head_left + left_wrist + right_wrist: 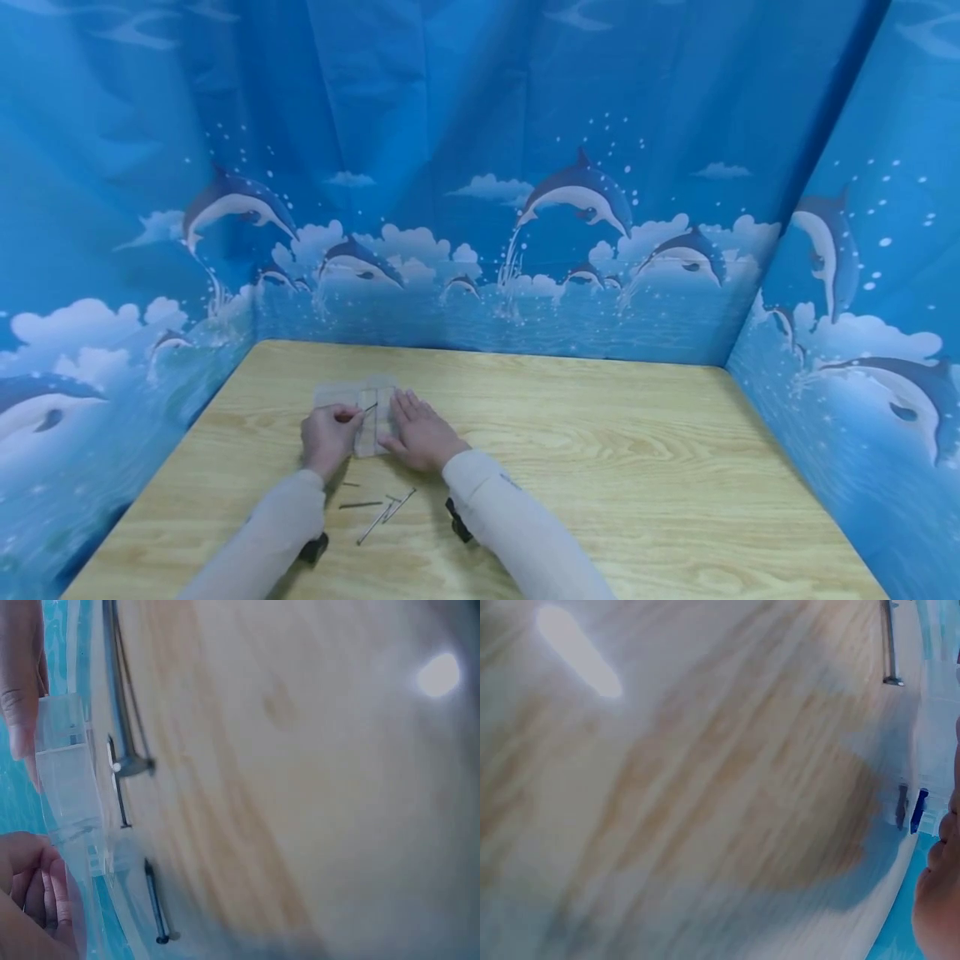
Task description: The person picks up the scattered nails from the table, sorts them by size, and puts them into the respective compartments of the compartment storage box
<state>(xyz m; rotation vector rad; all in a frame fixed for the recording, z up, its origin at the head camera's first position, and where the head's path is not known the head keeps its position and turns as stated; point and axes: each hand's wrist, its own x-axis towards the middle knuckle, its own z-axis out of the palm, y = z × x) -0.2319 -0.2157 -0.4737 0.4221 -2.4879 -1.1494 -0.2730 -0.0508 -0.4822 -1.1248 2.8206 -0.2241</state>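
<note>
A clear plastic compartment box [367, 446] lies on the table, its transparent lid [333, 393] folded out toward the back left. My left hand [327, 437] pinches a short dark nail over the box, fingertips close above the compartments. Along the box's right side rests my right hand [422, 433], fingers extended. In the left wrist view, the left hand [34, 900] has curled fingers beside the clear box [71, 784]. The right wrist view catches the edge of the right hand [939, 892] beside the box.
Several loose nails of different lengths lie in front of the box, among them a long nail [371, 528], a dark nail [360, 505] and a small nail [351, 484]. Blue dolphin-print curtains [465, 292] stand around the wooden table [637, 467].
</note>
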